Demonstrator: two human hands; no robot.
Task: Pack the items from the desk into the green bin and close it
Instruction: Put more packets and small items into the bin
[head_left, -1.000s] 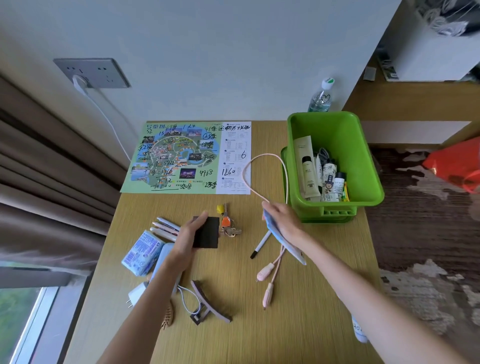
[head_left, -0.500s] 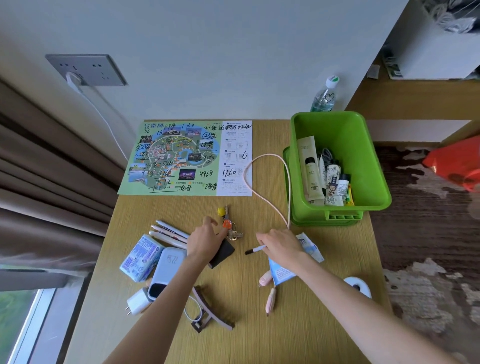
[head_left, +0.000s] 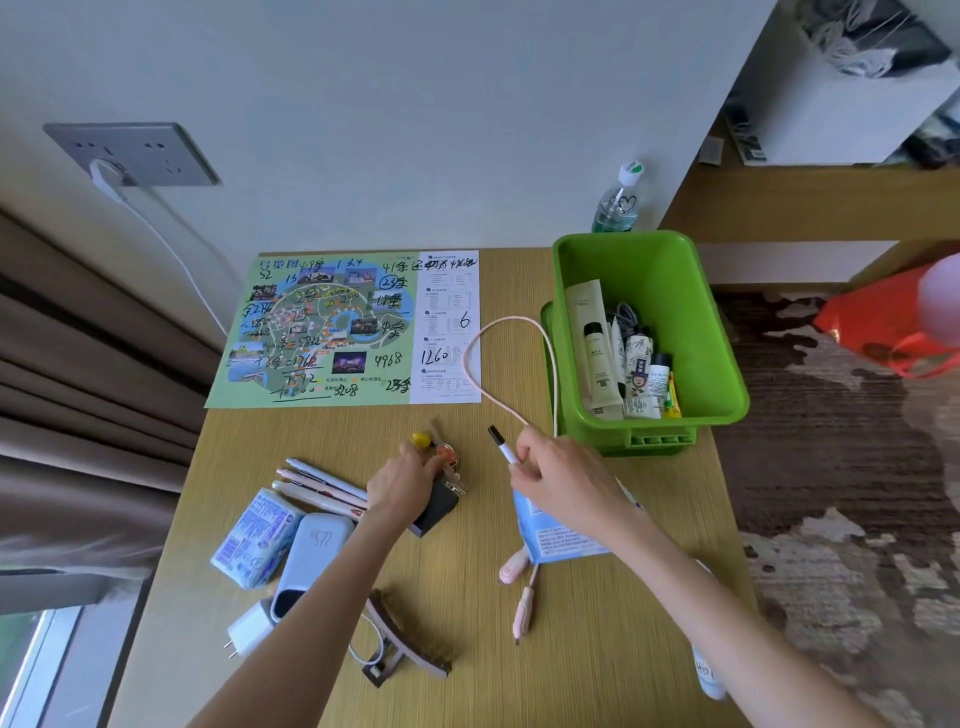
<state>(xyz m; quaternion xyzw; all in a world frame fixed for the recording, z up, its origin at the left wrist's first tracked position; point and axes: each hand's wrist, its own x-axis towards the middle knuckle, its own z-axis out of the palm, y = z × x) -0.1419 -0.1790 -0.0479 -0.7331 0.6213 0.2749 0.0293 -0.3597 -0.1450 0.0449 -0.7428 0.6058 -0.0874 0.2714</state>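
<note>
Head view, right hand (head_left: 563, 480) grip pinching pen (head_left: 500, 445) near green bin (head_left: 649, 270), left hand (head_left: 402, 486) grip apparently curled on keys (head_left: 455, 485), counter (head_left: 597, 654).

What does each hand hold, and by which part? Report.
Right hand pinches the pen by its white barrel, cap free. Left hand touches the keys; grip unclear.

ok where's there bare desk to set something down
Free: the strip between the park map and the pens; the near middle, bordered by the hair clip and the pink cable plugs. The green bin's far half is bare too. Crowded: the near-left corner with tissue pack, power bank, charger.
</note>
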